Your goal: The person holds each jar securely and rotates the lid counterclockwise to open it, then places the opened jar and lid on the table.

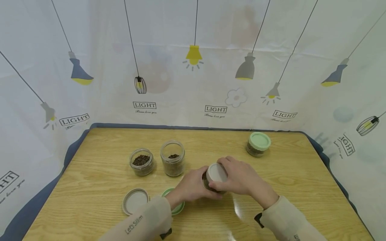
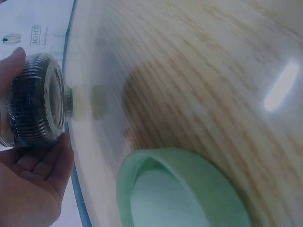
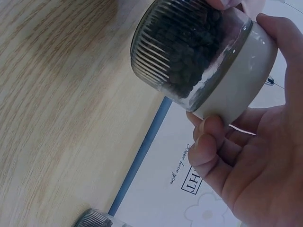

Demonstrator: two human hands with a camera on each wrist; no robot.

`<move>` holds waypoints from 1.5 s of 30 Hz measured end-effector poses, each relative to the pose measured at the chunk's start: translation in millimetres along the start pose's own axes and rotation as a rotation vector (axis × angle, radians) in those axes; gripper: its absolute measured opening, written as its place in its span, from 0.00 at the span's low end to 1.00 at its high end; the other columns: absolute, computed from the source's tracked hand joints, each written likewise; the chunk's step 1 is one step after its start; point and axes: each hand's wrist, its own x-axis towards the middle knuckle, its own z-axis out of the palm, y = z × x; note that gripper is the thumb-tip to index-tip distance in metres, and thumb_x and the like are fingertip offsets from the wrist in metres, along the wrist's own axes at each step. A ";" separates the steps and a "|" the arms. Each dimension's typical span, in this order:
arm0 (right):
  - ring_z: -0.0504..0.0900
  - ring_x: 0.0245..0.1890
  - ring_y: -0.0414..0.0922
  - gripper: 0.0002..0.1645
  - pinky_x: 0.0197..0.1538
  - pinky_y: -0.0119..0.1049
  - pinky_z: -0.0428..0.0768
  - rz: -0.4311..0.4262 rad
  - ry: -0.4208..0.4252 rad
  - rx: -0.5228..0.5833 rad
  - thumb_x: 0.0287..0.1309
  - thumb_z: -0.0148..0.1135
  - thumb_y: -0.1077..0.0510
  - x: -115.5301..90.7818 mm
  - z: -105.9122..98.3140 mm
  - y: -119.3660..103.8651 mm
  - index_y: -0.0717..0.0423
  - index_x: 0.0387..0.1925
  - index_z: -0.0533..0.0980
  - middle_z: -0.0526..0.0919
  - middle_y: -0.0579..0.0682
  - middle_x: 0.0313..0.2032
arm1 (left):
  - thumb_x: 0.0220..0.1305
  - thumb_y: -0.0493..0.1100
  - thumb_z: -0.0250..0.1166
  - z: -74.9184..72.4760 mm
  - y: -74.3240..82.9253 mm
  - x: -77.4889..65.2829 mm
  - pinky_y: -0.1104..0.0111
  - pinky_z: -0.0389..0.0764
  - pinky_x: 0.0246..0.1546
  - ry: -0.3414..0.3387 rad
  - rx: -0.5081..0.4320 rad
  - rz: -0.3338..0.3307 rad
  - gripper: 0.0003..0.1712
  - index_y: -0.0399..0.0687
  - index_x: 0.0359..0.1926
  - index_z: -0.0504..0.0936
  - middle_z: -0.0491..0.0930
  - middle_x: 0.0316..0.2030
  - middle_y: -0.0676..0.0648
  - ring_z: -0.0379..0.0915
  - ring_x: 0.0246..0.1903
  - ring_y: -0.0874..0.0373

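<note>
My left hand (image 1: 192, 186) grips the side of a ribbed glass jar (image 3: 175, 52) that holds dark brown beans or pellets. The fingers of my right hand (image 1: 241, 175) are curled round the rim of its white lid (image 1: 217, 172), which sits on the jar's mouth. In the left wrist view, the jar's glass base shows tilted above the wooden table (image 2: 199, 94). Below my left wrist lies a green lid (image 2: 161, 198), partly hidden by that forearm in the head view. A white lid (image 1: 135, 202) rests to its left.
Two lidless glass jars with dark contents stand at the left: a low jar (image 1: 142, 164) and a taller jar (image 1: 173, 164). A jar with a green lid (image 1: 259, 141) stands at the back right. Printed cloth (image 1: 181, 100) surrounds the table's back and sides.
</note>
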 end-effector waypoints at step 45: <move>0.74 0.28 0.44 0.52 0.29 0.41 0.75 0.071 -0.073 -0.143 0.43 0.49 0.15 -1.3 1.9 -15.8 0.51 0.52 0.72 0.77 0.50 0.35 | 0.39 0.68 0.75 0.7 -11.3 -5.0 0.62 0.76 0.53 0.036 0.046 0.044 0.48 0.66 0.63 0.68 0.77 0.51 0.62 0.72 0.49 0.66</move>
